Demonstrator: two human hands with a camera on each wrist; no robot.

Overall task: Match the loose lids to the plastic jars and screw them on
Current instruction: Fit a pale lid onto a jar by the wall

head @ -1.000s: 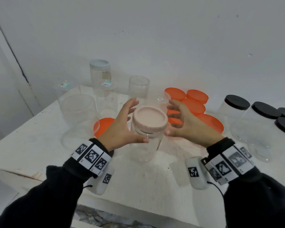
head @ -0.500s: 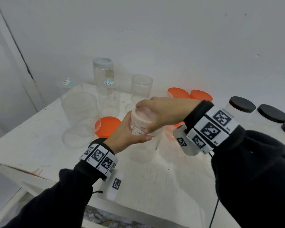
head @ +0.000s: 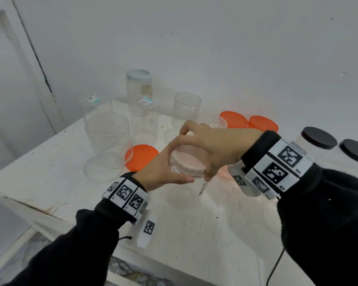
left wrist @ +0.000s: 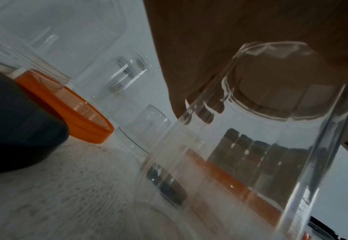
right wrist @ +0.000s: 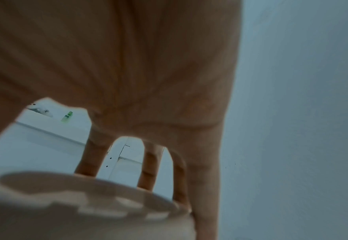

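**One pink lid going on, most of the jars left to cap**

We have the pale pink lid (head: 188, 163) seated on the mouth of a clear jar (head: 186, 190) that stands on the white table (head: 50, 176), a little in from its near edge and about midway along it. Our right hand (head: 213, 145) arches over the lid from above, fingertips curled round its rim; the right wrist view shows the fingers (right wrist: 148, 170) reaching down past the lid's far side. Our left hand (head: 163, 172) wraps the jar just under the lid, thumb across the front. We judge the lid to be mid-screw; whether the thread is fully home we cannot tell.

Judged as finished: the tall jar with a grey lid (head: 139, 76) near the table's far edge, and the black-lidded jars (head: 318, 137) at its right edge.

Judged as left to do: several open clear jars toward the far left corner, among them a wide jar (head: 108, 137) and a narrower one (head: 186, 108). Loose orange lids wait too: one (head: 142, 156) lies just beside the wide jar, and others (head: 234, 119) sit along the far edge behind our right wrist. We reckon the task is under half done, with lid-to-jar matching by width still ahead.
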